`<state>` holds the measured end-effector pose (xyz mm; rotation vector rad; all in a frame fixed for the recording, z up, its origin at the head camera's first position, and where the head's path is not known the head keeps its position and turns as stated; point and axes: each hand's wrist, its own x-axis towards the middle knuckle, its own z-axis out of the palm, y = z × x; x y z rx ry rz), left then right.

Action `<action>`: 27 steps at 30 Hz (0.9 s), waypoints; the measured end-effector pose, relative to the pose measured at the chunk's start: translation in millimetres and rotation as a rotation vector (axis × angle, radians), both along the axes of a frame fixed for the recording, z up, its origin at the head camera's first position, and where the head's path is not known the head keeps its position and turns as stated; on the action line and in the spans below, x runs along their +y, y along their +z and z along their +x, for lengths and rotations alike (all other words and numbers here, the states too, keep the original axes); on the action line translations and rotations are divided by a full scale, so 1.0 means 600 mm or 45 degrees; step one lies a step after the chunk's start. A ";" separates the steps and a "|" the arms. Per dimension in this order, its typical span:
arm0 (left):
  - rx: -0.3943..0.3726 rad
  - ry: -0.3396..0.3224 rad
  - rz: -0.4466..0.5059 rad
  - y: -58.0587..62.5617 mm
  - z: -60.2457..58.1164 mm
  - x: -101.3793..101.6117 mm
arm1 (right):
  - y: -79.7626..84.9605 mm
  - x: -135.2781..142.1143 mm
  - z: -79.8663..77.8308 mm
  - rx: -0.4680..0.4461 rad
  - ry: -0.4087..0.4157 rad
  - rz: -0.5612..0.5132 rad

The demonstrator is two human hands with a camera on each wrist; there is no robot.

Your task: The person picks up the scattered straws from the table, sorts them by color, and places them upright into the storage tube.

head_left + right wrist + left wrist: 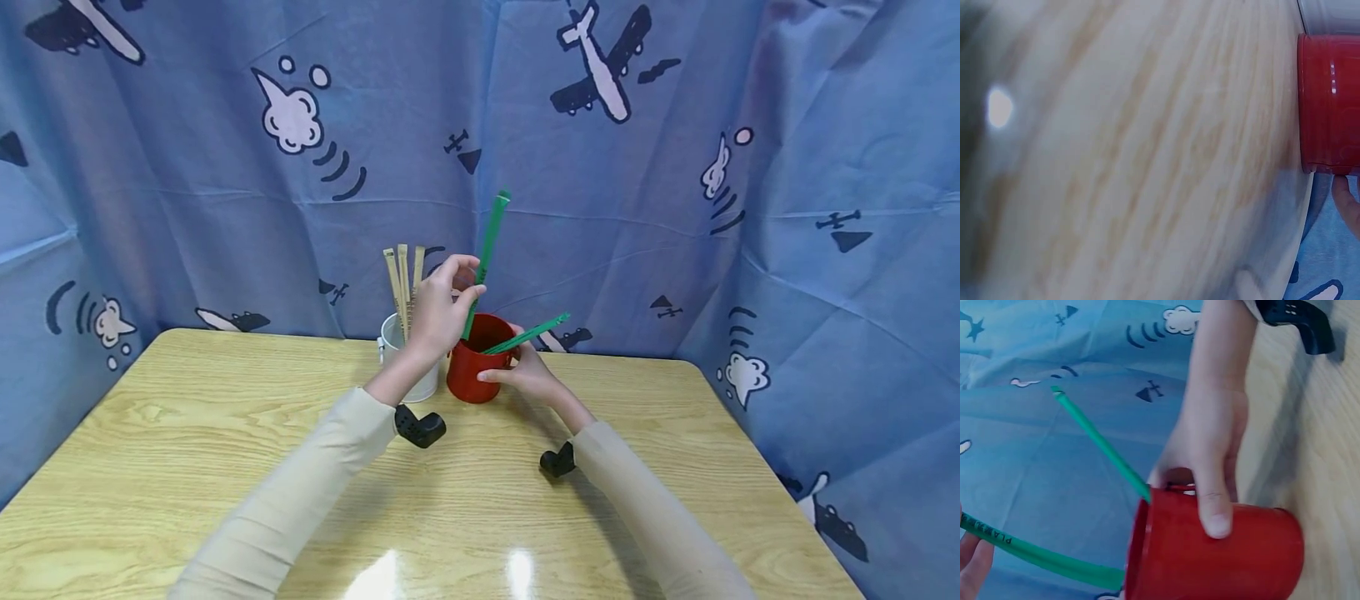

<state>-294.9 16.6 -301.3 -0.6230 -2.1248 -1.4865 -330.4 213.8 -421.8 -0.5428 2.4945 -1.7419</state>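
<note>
My left hand pinches a slim green wrapped straw, which stands nearly upright with its lower end at the mouth of the red bucket. Printed letters show on its wrapper in the left wrist view. Another green piece, perhaps more than one, leans out over the bucket's right rim. My right hand holds the bucket from the right side, its thumb across the front wall; the other fingers are mostly hidden behind. In the right wrist view only the bucket's lower part and some fingertips appear.
Close to the red bucket's left stands a white bucket, partly behind my left forearm. Several beige wrapped sticks rise from it. Both buckets are near the back edge of the wooden table, before a blue patterned curtain.
</note>
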 end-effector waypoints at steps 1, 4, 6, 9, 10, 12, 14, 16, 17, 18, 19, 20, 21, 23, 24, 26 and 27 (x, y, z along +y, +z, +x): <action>-0.003 -0.006 -0.021 -0.004 -0.001 0.003 | 0.000 0.000 -0.001 0.001 0.001 0.008; -0.001 -0.017 -0.078 -0.018 -0.005 0.011 | -0.001 0.000 -0.001 0.013 -0.004 0.029; -0.005 -0.016 -0.100 -0.028 -0.006 0.016 | -0.002 0.001 -0.001 0.017 -0.009 0.036; -0.017 -0.013 -0.128 -0.047 -0.009 0.026 | -0.007 0.003 0.003 0.007 -0.005 0.045; -0.019 -0.015 -0.140 -0.054 -0.010 0.029 | -0.008 0.003 0.005 0.007 -0.002 0.046; -0.019 -0.024 -0.174 -0.066 -0.012 0.035 | -0.010 0.004 0.006 0.016 0.008 0.053; -0.017 -0.034 -0.213 -0.075 -0.013 0.041 | -0.011 0.004 0.006 0.032 0.006 0.056; -0.020 -0.044 -0.246 -0.081 -0.014 0.045 | -0.011 0.004 0.005 0.045 0.008 0.053; -0.027 -0.047 -0.266 -0.084 -0.014 0.047 | -0.010 0.003 0.003 0.049 0.004 0.057; -0.037 -0.052 -0.281 -0.086 -0.014 0.049 | -0.009 0.002 0.003 0.044 -0.006 0.060; -0.050 -0.055 -0.299 -0.088 -0.014 0.050 | -0.008 0.002 0.002 0.043 -0.010 0.066; -0.059 -0.062 -0.309 -0.090 -0.014 0.050 | -0.008 0.001 0.001 0.036 -0.017 0.069; -0.066 -0.065 -0.319 -0.091 -0.014 0.051 | -0.007 0.001 0.000 0.030 -0.024 0.076; -0.082 -0.067 -0.327 -0.094 -0.015 0.050 | -0.006 0.000 0.000 0.023 -0.039 0.087; -0.084 -0.067 -0.329 -0.095 -0.016 0.049 | -0.005 0.000 -0.001 0.027 -0.039 0.090; -0.080 -0.065 -0.323 -0.095 -0.017 0.044 | -0.004 0.000 -0.001 0.033 -0.039 0.093; -0.082 -0.058 -0.324 -0.095 -0.017 0.040 | -0.004 0.000 -0.002 0.040 -0.039 0.099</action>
